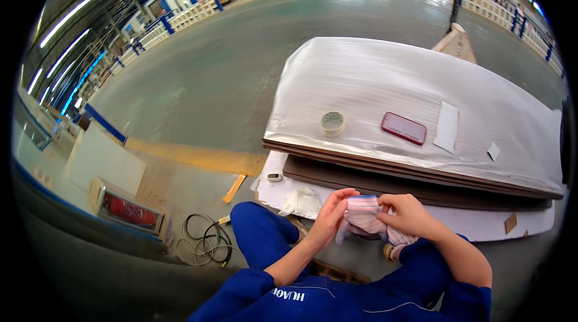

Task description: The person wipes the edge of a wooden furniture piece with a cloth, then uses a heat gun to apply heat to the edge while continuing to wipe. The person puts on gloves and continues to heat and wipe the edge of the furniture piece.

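Note:
A pink-and-white striped knitted work glove (362,217) with a blue-edged cuff hangs between my hands, over my lap. My left hand (330,216) pinches the cuff's left side. On the opposite side, my right hand (404,213) grips the cuff between thumb and fingers. More striped knit fabric droops below the right hand; whether it is a second glove I cannot tell. Just beyond the hands lies a stack of dark brown panels (385,181). A crumpled pale cloth or wrapping (301,203) rests left of my left hand.
White foam sheet (361,75) covers the stack's top. On it lie a tape roll (332,123), a red-edged phone (404,128) and a white strip (446,127). A small grey-and-white device (274,177) sits at the left edge. Coiled cable (205,239) lies on the floor.

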Motion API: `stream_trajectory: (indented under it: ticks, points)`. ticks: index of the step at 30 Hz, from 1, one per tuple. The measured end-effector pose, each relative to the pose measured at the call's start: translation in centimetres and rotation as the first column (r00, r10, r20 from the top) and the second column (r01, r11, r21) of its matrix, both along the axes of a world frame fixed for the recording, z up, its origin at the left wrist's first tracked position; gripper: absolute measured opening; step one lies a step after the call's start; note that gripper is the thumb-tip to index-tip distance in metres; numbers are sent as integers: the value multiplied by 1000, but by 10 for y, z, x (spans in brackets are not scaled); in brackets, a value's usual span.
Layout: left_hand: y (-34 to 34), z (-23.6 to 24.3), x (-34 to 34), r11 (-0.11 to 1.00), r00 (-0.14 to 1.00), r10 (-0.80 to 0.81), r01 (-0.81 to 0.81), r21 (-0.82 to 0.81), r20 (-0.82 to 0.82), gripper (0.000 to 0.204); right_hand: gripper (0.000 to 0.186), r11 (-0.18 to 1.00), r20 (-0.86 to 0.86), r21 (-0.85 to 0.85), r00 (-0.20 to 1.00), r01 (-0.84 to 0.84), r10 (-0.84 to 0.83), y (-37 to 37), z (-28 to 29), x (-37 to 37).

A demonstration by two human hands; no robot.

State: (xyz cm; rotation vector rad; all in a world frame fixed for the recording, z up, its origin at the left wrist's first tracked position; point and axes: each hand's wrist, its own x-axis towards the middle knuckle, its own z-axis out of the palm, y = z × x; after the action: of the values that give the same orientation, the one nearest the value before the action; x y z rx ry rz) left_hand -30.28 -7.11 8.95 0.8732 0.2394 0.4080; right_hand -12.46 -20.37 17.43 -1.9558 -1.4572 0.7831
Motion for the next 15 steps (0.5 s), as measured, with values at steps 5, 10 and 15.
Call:
stream_trajectory:
  ticks: [5, 10, 15]
  points:
    - [6, -14, -6, 982, 980, -123, 143, 120, -158, 38, 23, 997, 115, -74, 993, -1, 10, -3, -1, -4]
    - [-3, -31, -19, 980, 982, -118, 139, 142, -146, 24, 18, 997, 214, 67, 976, 33, -47, 6, -14, -11]
    - [-6, -9, 0, 583, 960, 275, -121, 803, -54, 20, 45, 989, 249, -50, 961, 139, -122, 2, -9, -12]
